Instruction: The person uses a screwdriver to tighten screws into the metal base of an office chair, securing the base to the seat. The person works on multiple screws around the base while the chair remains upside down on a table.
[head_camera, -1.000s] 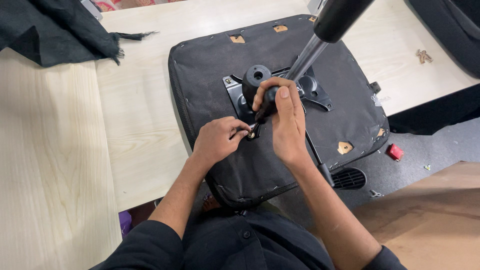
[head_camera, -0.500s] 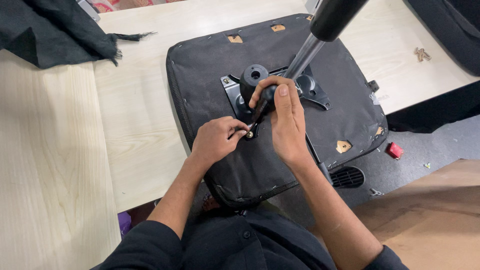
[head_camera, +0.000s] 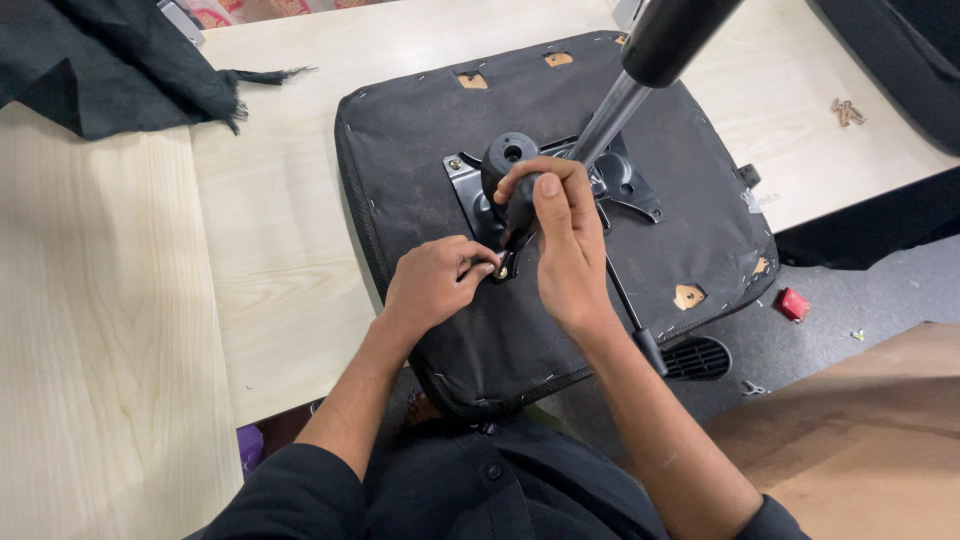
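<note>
Your hands meet at the chair mechanism's front corner.
Your right hand (head_camera: 565, 245) grips a black-handled screwdriver (head_camera: 520, 205) – your left hand (head_camera: 435, 280) pinches the screw (head_camera: 499, 269) on the mounting plate (head_camera: 470, 185), atop the upturned seat cushion (head_camera: 420, 140).

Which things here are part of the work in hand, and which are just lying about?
In use: left hand, right hand, screwdriver, screw, metal plate, upturned chair seat.
Lying about: black cloth, small fasteners, red object.
</note>
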